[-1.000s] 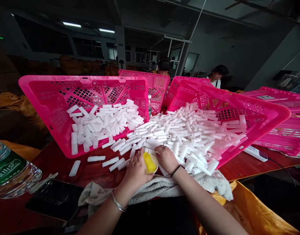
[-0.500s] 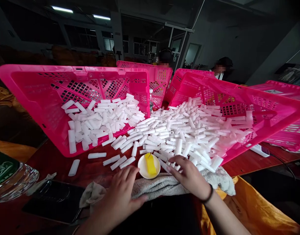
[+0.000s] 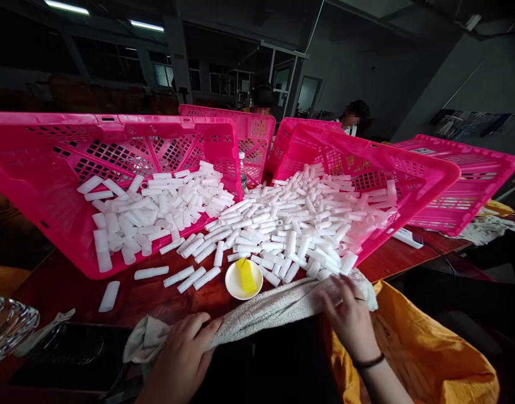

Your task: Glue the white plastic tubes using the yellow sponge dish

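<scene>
A rolled grey towel [image 3: 270, 307] lies along the table's front edge. My left hand [image 3: 188, 339] is closed on its left end, thumb and fingers pinching the cloth. Over the towel's right part rests my right hand [image 3: 345, 314], its fingers apart and a little blurred. Between the hands, just beyond the towel, stands a small white dish [image 3: 230, 284] holding a yellow block [image 3: 245, 275] with a thin dark tip sticking up. Many short white tubes [image 3: 278, 219] are heaped behind the dish; several lie loose to its left.
Two tipped pink crates, one on the left [image 3: 224, 146] and one on the right [image 3: 426, 174], hold tubes. A dark tablet-like slab [image 3: 68, 356] and a clear bottle [image 3: 13, 328] are at left. Orange cloth [image 3: 434, 342] hangs at right. Two people are beyond the crates.
My left hand has moved down and left onto the towel's end. My right hand has gone from the tubes to the towel, which now lies straighter. The view has turned right.
</scene>
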The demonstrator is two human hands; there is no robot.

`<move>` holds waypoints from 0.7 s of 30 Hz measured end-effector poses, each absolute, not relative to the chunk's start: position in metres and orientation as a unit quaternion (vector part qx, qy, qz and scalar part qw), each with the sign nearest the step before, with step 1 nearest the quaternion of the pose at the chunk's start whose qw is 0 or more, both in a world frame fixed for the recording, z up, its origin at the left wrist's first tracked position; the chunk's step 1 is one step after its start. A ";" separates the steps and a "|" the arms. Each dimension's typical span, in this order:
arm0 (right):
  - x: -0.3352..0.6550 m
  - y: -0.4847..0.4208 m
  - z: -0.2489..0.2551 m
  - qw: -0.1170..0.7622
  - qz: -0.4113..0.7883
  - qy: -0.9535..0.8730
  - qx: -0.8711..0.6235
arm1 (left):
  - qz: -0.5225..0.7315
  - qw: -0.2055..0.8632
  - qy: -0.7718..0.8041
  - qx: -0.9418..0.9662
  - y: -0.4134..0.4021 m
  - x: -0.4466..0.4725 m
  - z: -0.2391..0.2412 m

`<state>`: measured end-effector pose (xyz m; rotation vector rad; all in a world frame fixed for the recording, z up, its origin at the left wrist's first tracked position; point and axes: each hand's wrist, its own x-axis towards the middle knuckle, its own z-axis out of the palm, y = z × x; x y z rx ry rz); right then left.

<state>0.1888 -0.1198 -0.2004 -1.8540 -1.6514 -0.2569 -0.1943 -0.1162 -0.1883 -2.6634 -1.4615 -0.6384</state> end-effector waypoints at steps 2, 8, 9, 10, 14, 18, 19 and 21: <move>0.214 -0.110 -0.207 0.331 -0.148 -0.547 -0.754 | -0.209 0.028 -0.468 -0.858 -0.115 -0.193 -0.185; 0.251 -0.065 -0.213 0.240 -0.075 -0.593 -0.765 | -0.206 0.018 -0.485 -0.850 -0.119 -0.189 -0.172; 0.250 -0.059 -0.211 0.241 -0.072 -0.600 -0.760 | -0.203 0.012 -0.488 -0.849 -0.121 -0.190 -0.167; 0.249 -0.053 -0.210 0.241 -0.066 -0.607 -0.754 | -0.199 0.008 -0.491 -0.848 -0.123 -0.193 -0.162; 0.246 -0.044 -0.208 0.259 -0.048 -0.644 -0.719 | -0.195 0.019 -0.527 -0.827 -0.108 -0.219 -0.128; 0.237 -0.049 -0.212 0.307 -0.076 -0.634 -0.706 | -0.151 0.092 -0.611 -0.772 -0.033 -0.257 -0.081; 0.232 -0.051 -0.213 0.313 -0.089 -0.626 -0.709 | -0.131 0.110 -0.636 -0.752 -0.006 -0.266 -0.070; 0.222 -0.055 -0.214 0.321 -0.115 -0.609 -0.716 | -0.090 0.120 -0.703 -0.695 0.049 -0.283 -0.051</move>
